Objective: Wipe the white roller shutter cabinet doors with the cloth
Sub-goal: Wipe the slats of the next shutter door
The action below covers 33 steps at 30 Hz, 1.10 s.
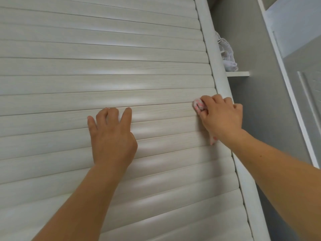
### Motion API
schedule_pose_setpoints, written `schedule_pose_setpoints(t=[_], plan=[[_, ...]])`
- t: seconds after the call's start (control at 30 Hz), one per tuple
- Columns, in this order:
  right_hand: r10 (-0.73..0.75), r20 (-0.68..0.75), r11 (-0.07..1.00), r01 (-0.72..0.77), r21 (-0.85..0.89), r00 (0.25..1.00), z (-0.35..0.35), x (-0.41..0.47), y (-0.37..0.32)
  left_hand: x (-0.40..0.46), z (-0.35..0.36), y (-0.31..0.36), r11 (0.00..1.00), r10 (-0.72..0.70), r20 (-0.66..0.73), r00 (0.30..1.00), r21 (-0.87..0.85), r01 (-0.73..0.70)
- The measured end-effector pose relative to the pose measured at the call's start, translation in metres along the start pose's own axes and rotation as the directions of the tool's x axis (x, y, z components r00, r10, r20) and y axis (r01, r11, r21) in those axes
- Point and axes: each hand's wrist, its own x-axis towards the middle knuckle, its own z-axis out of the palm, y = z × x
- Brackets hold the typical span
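The white roller shutter door point(104, 75) fills most of the view, its horizontal slats running from the left edge to a rounded white frame post point(217, 70). My left hand point(111, 134) rests on the slats near the middle, fingers spread and bent at the tips. My right hand point(220, 117) grips a bunched white cloth with pink marks point(198, 105) and presses it against a slat right beside the frame post. A corner of the cloth hangs out below the wrist.
To the right of the post a small white shelf point(238, 73) holds a crumpled white fabric bundle point(226, 53) against a grey wall. Further right stands a white door frame point(291, 94).
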Motion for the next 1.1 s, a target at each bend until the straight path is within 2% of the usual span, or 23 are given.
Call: schedule_pose_setpoints(t=[0.13, 0.23, 0.33, 0.47, 0.6, 0.7, 0.83, 0.97, 1.1], plan=[[0.106, 0.001, 0.984, -0.105, 0.141, 0.994, 0.001, 0.009, 0.012, 0.000, 0.001, -0.001, 1.000, 0.011, -0.007, 1.000, 0.012, -0.011], [0.124, -0.016, 0.974, -0.119, 0.194, 0.992, 0.003, 0.007, -0.008, 0.000, 0.004, -0.001, 1.000, 0.024, -0.018, 1.000, 0.012, -0.024], [0.032, -0.107, 0.968, -0.004, 0.252, 0.994, 0.002, -0.002, -0.051, -0.001, 0.004, -0.003, 0.999, 0.036, -0.013, 0.999, 0.012, -0.035], [-0.189, -0.226, 0.932, 0.248, 0.266, 0.955, -0.002, -0.014, -0.104, -0.001, 0.002, -0.006, 0.998, 0.053, 0.000, 0.999, 0.018, -0.053], [-0.307, -0.213, 0.909, 0.352, 0.223, 0.928, -0.003, -0.013, -0.086, -0.001, 0.000, -0.007, 0.999, 0.044, 0.019, 0.999, 0.002, -0.044], [-0.242, -0.144, 0.950, 0.264, 0.165, 0.960, -0.001, -0.005, -0.045, -0.001, 0.000, -0.006, 0.999, 0.041, 0.035, 0.999, -0.008, -0.041], [0.016, -0.054, 0.990, -0.009, 0.138, 0.998, 0.007, 0.003, 0.012, 0.001, -0.004, -0.007, 0.998, 0.059, 0.067, 0.996, 0.003, -0.059], [0.026, -0.103, 0.988, -0.010, 0.153, 0.994, 0.021, -0.005, 0.021, 0.001, -0.007, -0.010, 0.996, 0.085, 0.093, 0.992, 0.028, -0.088], [0.136, -0.105, 0.957, -0.103, 0.273, 0.985, 0.033, -0.029, 0.006, 0.000, -0.008, -0.009, 0.995, 0.085, 0.114, 0.990, 0.049, -0.091]])
